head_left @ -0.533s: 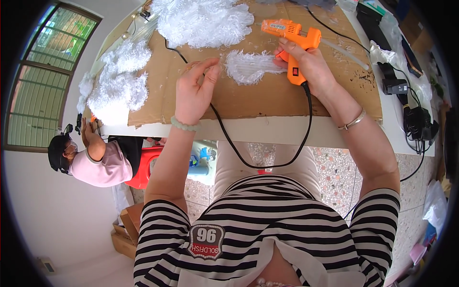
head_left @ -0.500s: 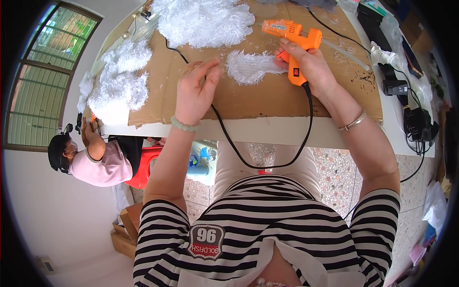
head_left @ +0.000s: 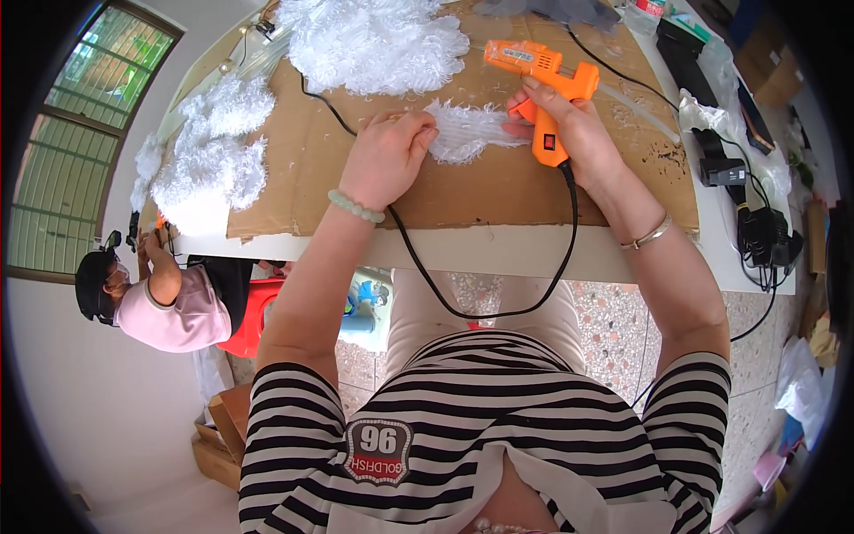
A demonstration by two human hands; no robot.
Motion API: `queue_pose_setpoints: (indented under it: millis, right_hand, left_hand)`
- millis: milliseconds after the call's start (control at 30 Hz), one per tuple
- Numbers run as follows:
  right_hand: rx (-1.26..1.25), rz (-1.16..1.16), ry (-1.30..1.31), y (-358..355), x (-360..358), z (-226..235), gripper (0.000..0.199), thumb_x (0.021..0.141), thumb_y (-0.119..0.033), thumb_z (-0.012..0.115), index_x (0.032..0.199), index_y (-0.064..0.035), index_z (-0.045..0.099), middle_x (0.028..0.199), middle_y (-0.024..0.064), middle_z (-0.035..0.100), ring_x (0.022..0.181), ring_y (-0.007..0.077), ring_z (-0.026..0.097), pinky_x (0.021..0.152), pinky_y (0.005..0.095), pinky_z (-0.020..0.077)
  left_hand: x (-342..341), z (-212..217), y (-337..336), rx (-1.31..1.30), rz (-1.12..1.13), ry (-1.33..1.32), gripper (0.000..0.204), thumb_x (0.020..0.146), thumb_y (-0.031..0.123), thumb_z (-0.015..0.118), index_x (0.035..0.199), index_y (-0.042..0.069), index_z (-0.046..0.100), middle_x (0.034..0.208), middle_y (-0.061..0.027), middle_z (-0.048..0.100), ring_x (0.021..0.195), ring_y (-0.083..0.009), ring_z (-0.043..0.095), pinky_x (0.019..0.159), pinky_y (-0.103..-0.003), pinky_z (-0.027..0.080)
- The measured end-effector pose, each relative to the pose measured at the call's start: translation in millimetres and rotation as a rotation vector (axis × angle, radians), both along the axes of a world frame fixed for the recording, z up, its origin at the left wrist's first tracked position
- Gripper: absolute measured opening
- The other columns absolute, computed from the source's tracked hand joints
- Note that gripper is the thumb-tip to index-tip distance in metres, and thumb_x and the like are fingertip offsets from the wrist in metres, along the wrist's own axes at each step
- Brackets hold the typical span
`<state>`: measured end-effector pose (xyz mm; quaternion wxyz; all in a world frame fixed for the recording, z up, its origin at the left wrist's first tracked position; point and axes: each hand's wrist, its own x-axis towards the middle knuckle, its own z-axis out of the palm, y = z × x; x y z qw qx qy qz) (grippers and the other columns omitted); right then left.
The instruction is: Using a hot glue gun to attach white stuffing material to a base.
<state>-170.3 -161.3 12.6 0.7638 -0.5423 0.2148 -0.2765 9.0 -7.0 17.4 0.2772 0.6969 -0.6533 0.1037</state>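
An orange hot glue gun (head_left: 544, 75) is gripped in my right hand (head_left: 583, 133), its nozzle end toward the left and a clear glue stick (head_left: 636, 111) jutting from its back. A black cord hangs from its handle. Below the gun lies a small white fringed fabric piece (head_left: 471, 132) on the cardboard; fingertips of my right hand touch its right end. With thumb and fingers together, my left hand (head_left: 387, 158) pinches that piece's left end.
Brown cardboard (head_left: 302, 187) covers much of the white table (head_left: 623, 276). White fringed heaps (head_left: 374, 44) lie at the back and left (head_left: 213, 151). Black adapters and cables (head_left: 761, 236) crowd the right edge. At the far left a person in pink (head_left: 182, 307) works at the table.
My left hand has moved right and down, from above the cardboard to the left end of the white fringed piece, and closed on it. The glue gun stays in my right hand.
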Motion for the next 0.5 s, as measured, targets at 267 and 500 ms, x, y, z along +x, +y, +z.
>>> queue_pose_setpoints:
  millis: [267, 500]
  right_hand:
    - [-0.124, -0.003, -0.142, -13, -35, 42, 0.027, 0.089, -0.026, 0.053, 0.096, 0.0002, 0.056, 0.087, 0.01, 0.06, 0.079, 0.0173, 0.06, 0.073, 0.0381, 0.0559]
    - [-0.247, 0.045, 0.107, -17, -86, 39, 0.03, 0.089, -0.03, 0.054, 0.097, -0.001, 0.057, 0.088, 0.0094, 0.059, 0.083, 0.0181, 0.06, 0.072, 0.0345, 0.0539]
  left_hand:
    - [-1, 12, -16, -0.126, -0.079, 0.075, 0.011, 0.082, 0.01, 0.054, 0.09, 0.005, 0.06, 0.074, -0.0116, 0.063, 0.079, -0.032, 0.058, 0.075, -0.039, 0.045]
    - [-18, 2, -32, -0.029, -0.236, 0.346, 0.016, 0.076, 0.001, 0.049, 0.09, 0.005, 0.055, 0.07, -0.0098, 0.062, 0.071, -0.03, 0.057, 0.071, -0.037, 0.046]
